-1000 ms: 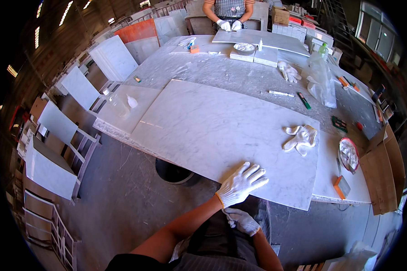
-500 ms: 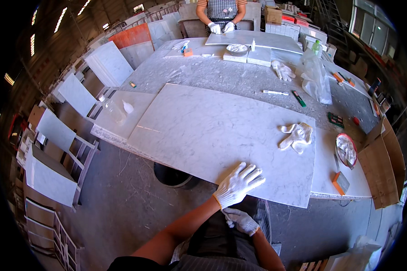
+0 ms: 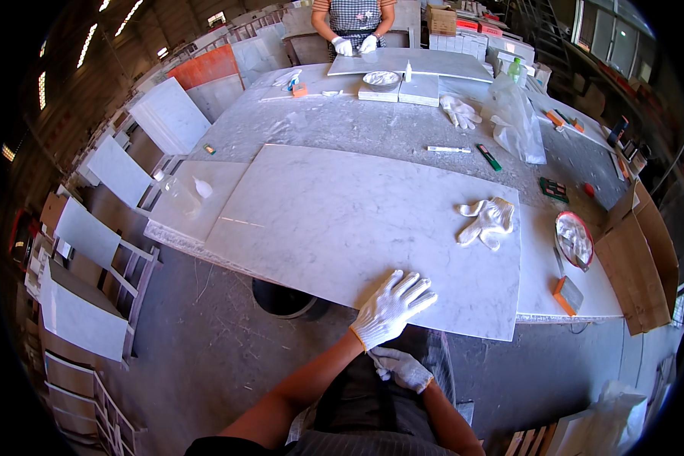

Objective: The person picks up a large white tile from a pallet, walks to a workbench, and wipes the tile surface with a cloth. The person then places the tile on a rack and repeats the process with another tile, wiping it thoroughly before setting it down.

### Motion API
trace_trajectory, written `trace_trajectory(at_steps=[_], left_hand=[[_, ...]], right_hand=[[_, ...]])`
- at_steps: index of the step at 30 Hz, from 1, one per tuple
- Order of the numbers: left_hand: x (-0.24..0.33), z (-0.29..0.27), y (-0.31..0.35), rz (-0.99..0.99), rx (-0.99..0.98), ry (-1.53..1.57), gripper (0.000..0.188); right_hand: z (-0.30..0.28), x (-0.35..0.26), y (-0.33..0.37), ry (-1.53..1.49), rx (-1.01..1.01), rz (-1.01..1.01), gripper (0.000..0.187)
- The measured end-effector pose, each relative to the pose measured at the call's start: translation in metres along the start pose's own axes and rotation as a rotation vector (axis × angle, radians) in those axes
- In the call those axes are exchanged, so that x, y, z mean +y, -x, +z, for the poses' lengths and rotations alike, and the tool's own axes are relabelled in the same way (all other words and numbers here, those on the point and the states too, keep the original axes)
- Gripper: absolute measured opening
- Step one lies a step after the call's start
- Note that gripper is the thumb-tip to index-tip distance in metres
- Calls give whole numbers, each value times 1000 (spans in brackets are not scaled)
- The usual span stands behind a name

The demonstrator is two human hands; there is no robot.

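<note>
Marble slab (image 3: 334, 220) lies on the counter (image 3: 403, 125) under my left grip (image 3: 391, 308), gloved fingers spread flat, holding nothing. My right grip (image 3: 401, 368) rests loosely curled below the slab's edge, empty. Brown cardboard sheets (image 3: 638, 266) sit far right; crumpled gloves (image 3: 488, 222) up-right.

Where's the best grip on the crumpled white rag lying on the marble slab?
Pinch the crumpled white rag at its bunched middle, coming straight down from above. It lies loose on the large white marble slab with folds standing up, and nothing crowds it. The left hand lies flat on the slab's near edge; the right hand sits below it.
</note>
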State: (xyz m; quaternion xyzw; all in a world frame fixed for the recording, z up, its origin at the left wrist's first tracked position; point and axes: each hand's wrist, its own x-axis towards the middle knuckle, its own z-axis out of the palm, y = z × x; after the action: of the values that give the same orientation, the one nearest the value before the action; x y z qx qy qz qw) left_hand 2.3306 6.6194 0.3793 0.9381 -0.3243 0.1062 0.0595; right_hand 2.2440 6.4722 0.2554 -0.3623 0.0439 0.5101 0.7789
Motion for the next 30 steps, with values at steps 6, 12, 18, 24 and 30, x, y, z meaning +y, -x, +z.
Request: trace_trajectory(at_steps=[6,12,18,24,30], left_hand=[[0,1,1,3,-12,-2,57],[0,1,1,2,24,17,57],[1,-3,0,0,46,24,56],[2,-1,0,0,57,17,55],[1,0,0,3,73,17,55]], right_hand=[[-5,5,-4,-49,-21,-6,39],[-4,6,-3,-20,32,12,39],[0,1,0,-26,-12,-1,39],[2,0,1,-42,-31,-14,41],[1,2,0,-25,-5,-14,42]])
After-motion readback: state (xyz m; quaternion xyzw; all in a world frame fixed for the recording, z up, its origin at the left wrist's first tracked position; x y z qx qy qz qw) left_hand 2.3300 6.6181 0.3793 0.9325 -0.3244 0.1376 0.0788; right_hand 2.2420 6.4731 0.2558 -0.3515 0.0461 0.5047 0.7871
